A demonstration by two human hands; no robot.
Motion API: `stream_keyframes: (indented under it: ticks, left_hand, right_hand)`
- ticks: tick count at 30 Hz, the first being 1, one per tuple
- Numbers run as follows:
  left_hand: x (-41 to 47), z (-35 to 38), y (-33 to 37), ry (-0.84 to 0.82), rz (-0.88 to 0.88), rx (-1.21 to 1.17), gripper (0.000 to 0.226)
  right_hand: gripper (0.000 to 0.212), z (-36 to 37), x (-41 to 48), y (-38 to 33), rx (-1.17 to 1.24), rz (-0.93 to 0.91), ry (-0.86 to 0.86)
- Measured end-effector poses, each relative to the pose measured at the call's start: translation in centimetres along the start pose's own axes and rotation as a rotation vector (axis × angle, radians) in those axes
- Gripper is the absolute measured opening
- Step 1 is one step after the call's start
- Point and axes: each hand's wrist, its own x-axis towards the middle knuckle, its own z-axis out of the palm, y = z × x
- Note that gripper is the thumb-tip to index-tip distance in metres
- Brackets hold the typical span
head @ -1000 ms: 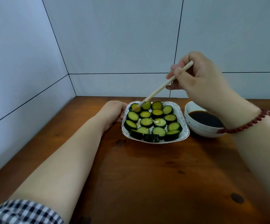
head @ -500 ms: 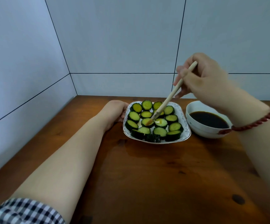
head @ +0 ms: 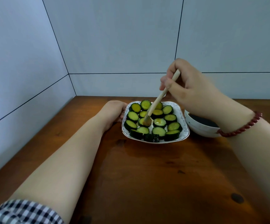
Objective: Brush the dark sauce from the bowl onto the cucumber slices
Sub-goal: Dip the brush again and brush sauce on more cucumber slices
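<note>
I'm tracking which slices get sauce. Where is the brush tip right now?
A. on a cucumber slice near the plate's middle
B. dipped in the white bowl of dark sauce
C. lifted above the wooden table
A: the bristles of the pale wooden-handled brush in the right hand press on a sauce-browned green cucumber slice in the white patterned plate.

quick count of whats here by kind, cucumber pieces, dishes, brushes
cucumber pieces: 17, counting the dark end piece at the front
plate: 1
sauce bowl: 1
brush: 1
total: 20
</note>
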Motion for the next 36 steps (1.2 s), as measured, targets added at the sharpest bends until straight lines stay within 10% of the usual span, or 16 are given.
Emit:
stream_keyframes:
  ticks: [36]
  left_hand:
    - [-0.1, 0.1, 0.2, 0.003, 0.003, 0.03, 0.038]
  right_hand:
    - [0.02, 2.4, 0.3, 1.6, 0.238, 0.145, 0.142]
